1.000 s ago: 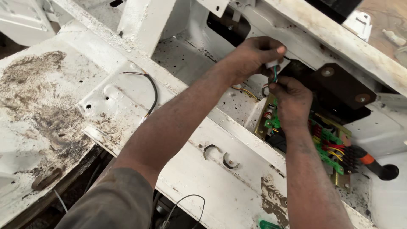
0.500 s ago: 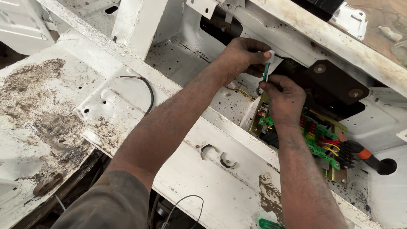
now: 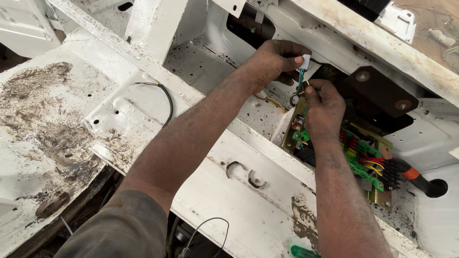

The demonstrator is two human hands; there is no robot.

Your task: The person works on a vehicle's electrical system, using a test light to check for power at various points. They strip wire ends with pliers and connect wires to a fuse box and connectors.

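My left hand [image 3: 273, 61] holds a small white plug connector [image 3: 304, 61] with green and other thin wires [image 3: 300, 79] hanging from it. Just below it, my right hand [image 3: 323, 109] pinches the lower ends of those wires between thumb and fingers. Both hands work above a green circuit board [image 3: 362, 160] with red terminals and coloured wires, mounted on a brass-coloured bracket inside a dirty white metal appliance frame [image 3: 229, 191].
A dark brown metal plate [image 3: 377, 93] with two screws sits right of my hands. A black cable [image 3: 166, 98] pokes from the frame at left. An orange-and-black tool handle [image 3: 418, 177] lies at right; a green screwdriver handle [image 3: 302, 251] shows at the bottom edge.
Both hands have shifted slightly as the view moved. The white connector now shows clearly at my left fingertips, and my right hand has moved up to the wires below it.
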